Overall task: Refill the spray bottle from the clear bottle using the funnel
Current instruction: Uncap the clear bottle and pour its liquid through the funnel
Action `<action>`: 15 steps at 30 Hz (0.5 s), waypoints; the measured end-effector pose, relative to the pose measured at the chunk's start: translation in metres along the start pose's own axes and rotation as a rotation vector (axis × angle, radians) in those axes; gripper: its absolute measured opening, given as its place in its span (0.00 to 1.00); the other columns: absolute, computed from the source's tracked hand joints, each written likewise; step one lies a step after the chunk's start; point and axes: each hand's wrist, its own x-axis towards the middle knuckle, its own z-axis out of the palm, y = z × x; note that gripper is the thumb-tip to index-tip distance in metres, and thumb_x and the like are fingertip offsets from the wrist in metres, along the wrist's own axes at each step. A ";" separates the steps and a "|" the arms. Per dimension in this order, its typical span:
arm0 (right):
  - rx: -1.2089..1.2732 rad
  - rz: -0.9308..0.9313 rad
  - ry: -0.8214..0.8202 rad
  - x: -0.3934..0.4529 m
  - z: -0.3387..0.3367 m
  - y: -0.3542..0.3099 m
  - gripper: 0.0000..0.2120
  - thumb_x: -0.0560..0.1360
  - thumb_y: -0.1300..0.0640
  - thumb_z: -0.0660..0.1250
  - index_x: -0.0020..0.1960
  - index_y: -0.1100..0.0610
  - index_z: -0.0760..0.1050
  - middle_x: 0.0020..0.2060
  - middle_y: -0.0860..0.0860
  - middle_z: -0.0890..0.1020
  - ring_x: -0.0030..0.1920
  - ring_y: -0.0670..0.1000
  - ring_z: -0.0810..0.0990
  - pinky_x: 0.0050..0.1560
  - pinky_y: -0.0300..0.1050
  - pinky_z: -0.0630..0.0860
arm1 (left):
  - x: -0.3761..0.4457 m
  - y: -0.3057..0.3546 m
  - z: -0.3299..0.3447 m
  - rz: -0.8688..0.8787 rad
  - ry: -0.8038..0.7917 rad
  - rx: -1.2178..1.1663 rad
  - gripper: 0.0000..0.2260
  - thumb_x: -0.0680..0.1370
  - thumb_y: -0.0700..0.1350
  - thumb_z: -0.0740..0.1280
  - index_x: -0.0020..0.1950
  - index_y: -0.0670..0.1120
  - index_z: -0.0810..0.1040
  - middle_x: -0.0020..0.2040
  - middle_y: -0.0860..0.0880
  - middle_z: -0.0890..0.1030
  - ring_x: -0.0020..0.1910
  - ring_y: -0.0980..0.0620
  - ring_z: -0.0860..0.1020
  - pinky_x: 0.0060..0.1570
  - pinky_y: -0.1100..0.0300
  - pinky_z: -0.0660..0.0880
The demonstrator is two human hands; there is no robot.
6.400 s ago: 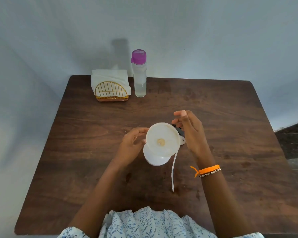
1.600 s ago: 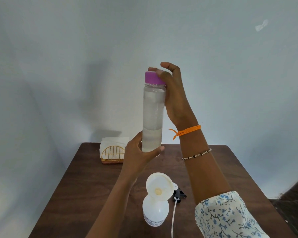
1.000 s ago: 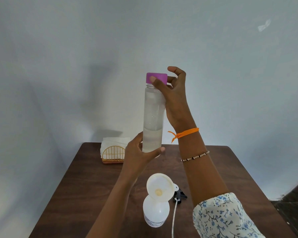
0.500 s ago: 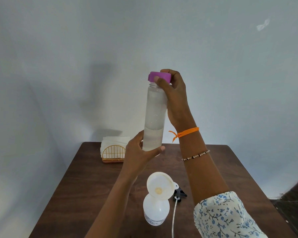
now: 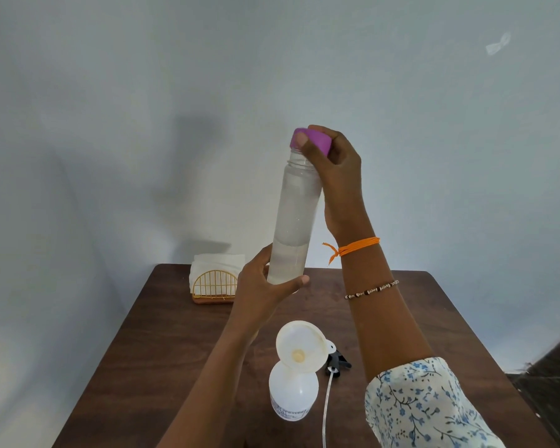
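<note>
At the far left of the bench (image 5: 181, 344), a napkin holder (image 5: 212, 284) is seen by the wall. The left hand (image 5: 265, 286) is wrapped in a closed grip around the base of the clear bottle (image 5: 293, 221), which is held raised and slightly tilted above the bench. Below, the funnel (image 5: 299, 347) is seated in the spray bottle (image 5: 293, 394). The purple cap (image 5: 314, 143) is pinched by the right hand (image 5: 337, 176). The spray head (image 5: 337, 363) is laid beside the spray bottle.
</note>
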 end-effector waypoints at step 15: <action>0.241 0.273 0.238 -0.023 -0.046 0.036 0.09 0.76 0.58 0.63 0.57 0.55 0.74 0.49 0.49 0.75 0.49 0.50 0.72 0.46 0.39 0.72 | 0.002 -0.016 0.007 -0.080 -0.037 -0.058 0.25 0.70 0.49 0.74 0.63 0.52 0.68 0.52 0.59 0.75 0.49 0.63 0.74 0.42 0.70 0.69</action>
